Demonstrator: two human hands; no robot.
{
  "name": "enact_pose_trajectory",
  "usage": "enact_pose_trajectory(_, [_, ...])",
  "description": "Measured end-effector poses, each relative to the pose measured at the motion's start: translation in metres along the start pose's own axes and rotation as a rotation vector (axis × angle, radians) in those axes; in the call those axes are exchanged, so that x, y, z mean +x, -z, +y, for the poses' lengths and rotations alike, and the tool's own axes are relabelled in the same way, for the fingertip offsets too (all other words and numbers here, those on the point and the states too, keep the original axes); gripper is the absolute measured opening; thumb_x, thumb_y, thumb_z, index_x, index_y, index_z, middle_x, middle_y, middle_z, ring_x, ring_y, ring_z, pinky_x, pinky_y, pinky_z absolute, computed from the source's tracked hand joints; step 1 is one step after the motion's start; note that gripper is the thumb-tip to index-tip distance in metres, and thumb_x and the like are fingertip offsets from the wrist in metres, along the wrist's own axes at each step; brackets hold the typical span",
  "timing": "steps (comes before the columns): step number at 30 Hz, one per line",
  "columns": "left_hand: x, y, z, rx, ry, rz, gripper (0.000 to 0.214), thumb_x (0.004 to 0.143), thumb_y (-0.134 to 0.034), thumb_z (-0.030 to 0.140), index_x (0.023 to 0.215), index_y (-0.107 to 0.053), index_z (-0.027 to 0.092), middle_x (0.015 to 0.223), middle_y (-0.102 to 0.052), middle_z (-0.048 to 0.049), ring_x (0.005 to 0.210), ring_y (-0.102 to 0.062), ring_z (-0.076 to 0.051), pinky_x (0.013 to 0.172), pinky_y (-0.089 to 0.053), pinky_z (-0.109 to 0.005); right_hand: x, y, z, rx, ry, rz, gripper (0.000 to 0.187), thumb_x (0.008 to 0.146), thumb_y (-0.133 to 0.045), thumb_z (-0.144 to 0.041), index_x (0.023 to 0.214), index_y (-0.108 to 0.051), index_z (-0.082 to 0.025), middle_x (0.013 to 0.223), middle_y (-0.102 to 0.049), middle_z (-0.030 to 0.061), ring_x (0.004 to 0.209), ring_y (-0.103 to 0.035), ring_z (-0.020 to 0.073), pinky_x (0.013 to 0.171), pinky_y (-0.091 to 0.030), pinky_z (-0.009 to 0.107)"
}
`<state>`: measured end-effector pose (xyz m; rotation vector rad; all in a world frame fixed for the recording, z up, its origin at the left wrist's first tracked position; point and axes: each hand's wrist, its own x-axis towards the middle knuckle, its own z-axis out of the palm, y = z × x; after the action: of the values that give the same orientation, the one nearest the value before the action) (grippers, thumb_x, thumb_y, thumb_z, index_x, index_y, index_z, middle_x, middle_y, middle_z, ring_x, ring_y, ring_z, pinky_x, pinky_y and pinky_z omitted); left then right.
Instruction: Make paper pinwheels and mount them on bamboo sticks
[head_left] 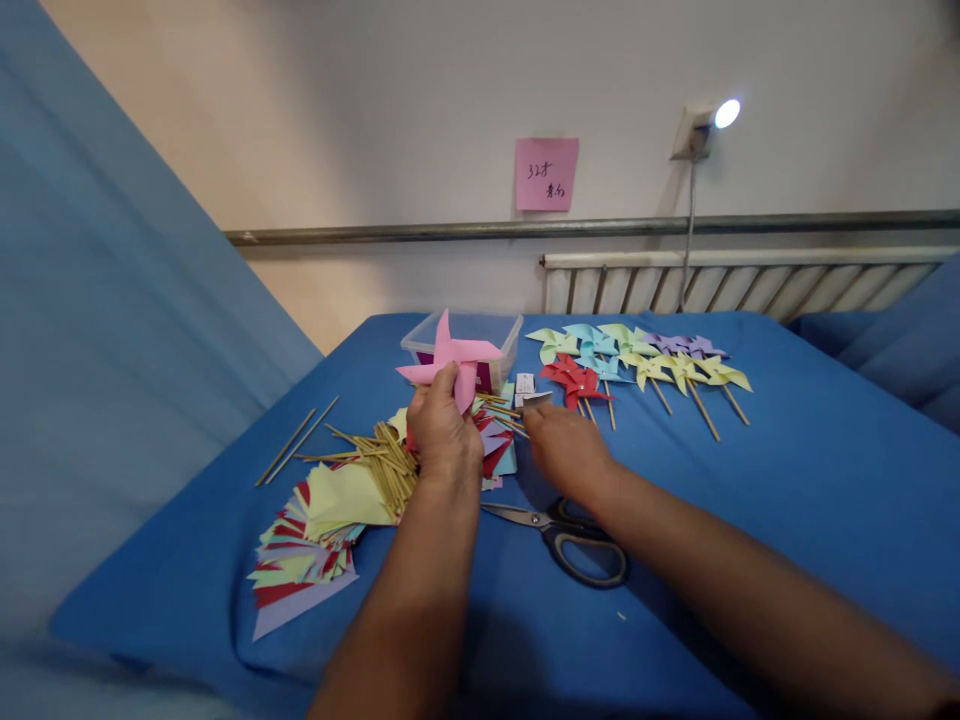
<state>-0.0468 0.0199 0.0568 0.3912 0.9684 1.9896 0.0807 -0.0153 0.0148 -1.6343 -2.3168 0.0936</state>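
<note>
A pink paper pinwheel (459,352) is pinched at its centre by my left hand (446,425), thumb on top, with its blades spread out. My right hand (566,450) reaches to a small white box (525,383), its fingers curled at a grey-white edge beside it. What those fingertips hold, if anything, is hidden. Just below my right hand lie black-handled scissors (585,545), blades pointing left. Thin wooden sticks (386,465) are heaped left of my left wrist. Beneath and around them are coloured paper sheets (341,495), fanned out in yellow, red, purple and green.
Behind the pinwheel stands a clear plastic box (506,340). Several finished pinwheels on sticks (574,380) lie at the back right of the blue-covered table (750,540). Two loose sticks (300,440) lie at the left. A radiator (750,280) and pipe (420,231) run along the wall.
</note>
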Motion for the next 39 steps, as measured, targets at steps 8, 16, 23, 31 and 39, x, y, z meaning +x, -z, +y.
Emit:
enact_pose_trajectory(8, [-0.016, -0.003, -0.02, 0.074, 0.044, -0.099, 0.021, 0.055, -0.078, 0.018, 0.066, -0.06, 0.015, 0.06, -0.064, 0.0033, 0.053, -0.058, -0.01, 0.057, -0.048, -0.023, -0.05, 0.013, 0.072, 0.967, -0.313, 0.358, 0.015, 0.081, -0.061, -0.035, 0.08, -0.063, -0.02, 0.066, -0.061, 0.0004, 0.059, -0.054, 0.0159, 0.057, -0.042, 0.028])
enact_pose_trajectory(16, [-0.028, -0.004, -0.027, 0.079, 0.237, -0.196, 0.022, 0.057, -0.077, 0.015, 0.066, -0.057, 0.014, 0.059, -0.06, 0.0021, 0.048, -0.053, -0.008, 0.043, -0.039, -0.018, -0.051, 0.005, 0.068, 1.307, -0.316, 0.149, 0.019, 0.069, -0.07, -0.038, 0.072, -0.064, -0.02, 0.062, -0.058, -0.003, 0.054, -0.048, 0.0108, 0.052, -0.039, 0.024])
enact_pose_trajectory(23, [-0.038, -0.005, -0.025, 0.155, 0.292, -0.238, 0.025, 0.058, -0.077, 0.017, 0.066, -0.054, 0.015, 0.054, -0.05, 0.0058, 0.039, -0.034, -0.002, 0.032, -0.016, -0.015, -0.056, -0.016, 0.042, 1.318, -0.237, -0.01, 0.023, 0.074, -0.071, -0.04, 0.072, -0.061, -0.02, 0.063, -0.06, -0.0032, 0.057, -0.053, 0.0117, 0.056, -0.043, 0.025])
enact_pose_trajectory(31, [-0.067, -0.003, -0.042, 0.255, 0.448, -0.35, 0.032, 0.056, -0.083, 0.024, 0.062, -0.052, 0.015, 0.049, -0.044, 0.0071, 0.038, -0.03, -0.002, 0.035, -0.017, -0.018, -0.061, -0.01, 0.035, 0.926, -0.013, -0.037, 0.026, 0.095, -0.049, -0.038, 0.08, -0.062, -0.022, 0.071, -0.062, -0.0004, 0.066, -0.057, 0.0148, 0.062, -0.043, 0.027])
enact_pose_trajectory(39, [-0.068, -0.003, -0.043, 0.267, 0.498, -0.364, 0.03, 0.055, -0.084, 0.022, 0.062, -0.055, 0.015, 0.051, -0.048, 0.0056, 0.039, -0.034, -0.003, 0.036, -0.019, -0.018, -0.066, 0.004, 0.04, 0.629, 0.073, -0.052, 0.027, 0.097, -0.044, -0.029, 0.079, -0.064, -0.022, 0.075, -0.066, 0.0033, 0.069, -0.061, 0.0172, 0.067, -0.046, 0.03])
